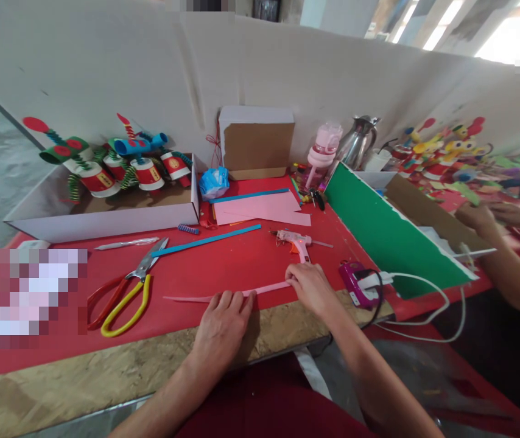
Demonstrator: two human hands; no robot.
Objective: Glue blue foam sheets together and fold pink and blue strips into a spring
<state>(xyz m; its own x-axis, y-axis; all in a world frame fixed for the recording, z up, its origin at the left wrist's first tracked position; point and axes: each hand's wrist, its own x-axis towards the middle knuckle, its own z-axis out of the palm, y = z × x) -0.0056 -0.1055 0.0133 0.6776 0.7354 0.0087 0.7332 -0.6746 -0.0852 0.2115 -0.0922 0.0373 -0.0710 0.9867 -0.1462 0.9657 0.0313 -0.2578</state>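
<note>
A narrow pink paper strip (269, 288) lies along the front of the red table covering (187, 267). My left hand (224, 322) rests on the strip's middle, palm down, its fingers pressed together. At the strip's right end, my right hand (308, 286) pinches the paper between thumb and fingers. Just beyond that hand is a pink glue gun (295, 238). To the left, scissors (139, 277) with a red and a yellow handle touch a blue paper strip (209, 240). Farther back lie pink paper sheets (260, 207).
A white box (105, 225) with paper-cup figures (100, 179) stands at the back left. A green panel (383, 231) and a purple power adapter (359, 285) with cables are at the right. Another person's hands (477, 216) work beyond the panel.
</note>
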